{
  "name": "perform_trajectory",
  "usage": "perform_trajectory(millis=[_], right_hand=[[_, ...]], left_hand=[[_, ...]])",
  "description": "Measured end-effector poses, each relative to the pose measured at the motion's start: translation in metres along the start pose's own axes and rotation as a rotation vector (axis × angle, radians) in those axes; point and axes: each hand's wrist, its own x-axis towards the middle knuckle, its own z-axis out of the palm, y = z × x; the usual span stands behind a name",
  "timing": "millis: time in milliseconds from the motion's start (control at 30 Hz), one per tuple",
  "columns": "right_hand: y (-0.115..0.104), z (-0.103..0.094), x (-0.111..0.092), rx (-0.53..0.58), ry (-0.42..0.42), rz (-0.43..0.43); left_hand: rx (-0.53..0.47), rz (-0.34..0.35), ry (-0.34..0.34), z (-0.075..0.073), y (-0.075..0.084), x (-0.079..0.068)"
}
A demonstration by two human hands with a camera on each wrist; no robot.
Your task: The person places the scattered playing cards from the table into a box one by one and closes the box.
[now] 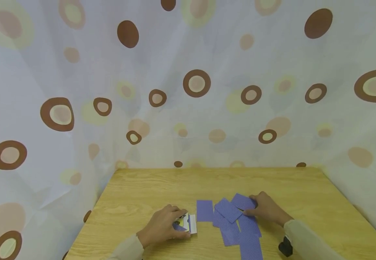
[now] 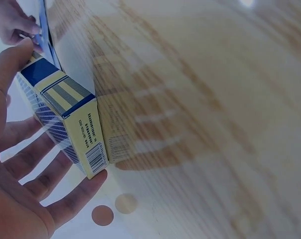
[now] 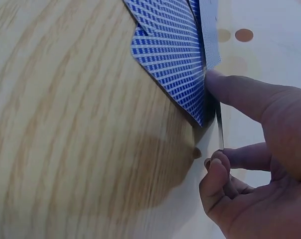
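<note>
My left hand (image 1: 161, 224) grips a playing card box (image 1: 182, 222) low over the table, thumb on one side and fingers on the other. Its white flap (image 1: 193, 224) sticks out to the right; in the left wrist view a barcoded end of the box (image 2: 93, 139) faces the camera. My right hand (image 1: 268, 208) is at the far right of a loose spread of blue-backed playing cards (image 1: 230, 233). Between its thumb and fingers it pinches a card (image 1: 241, 201), seen nearly edge-on in the right wrist view. A single card (image 1: 204, 211) lies face down between box and spread.
The wooden table (image 1: 155, 184) carries all of this. A small black object (image 1: 285, 247) sits beside the right forearm. A white sheet with brown and beige dots (image 1: 227, 119) hangs behind the table and along both sides.
</note>
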Motion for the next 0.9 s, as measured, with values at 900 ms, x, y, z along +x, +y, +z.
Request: perform_trajectory(millis=[900], right_hand=[[-0.005,-0.009,-0.009,-0.093,0.114,0.003]], left_hand=[[0.01,0.003,0.012,0.001,0.0,-0.001]])
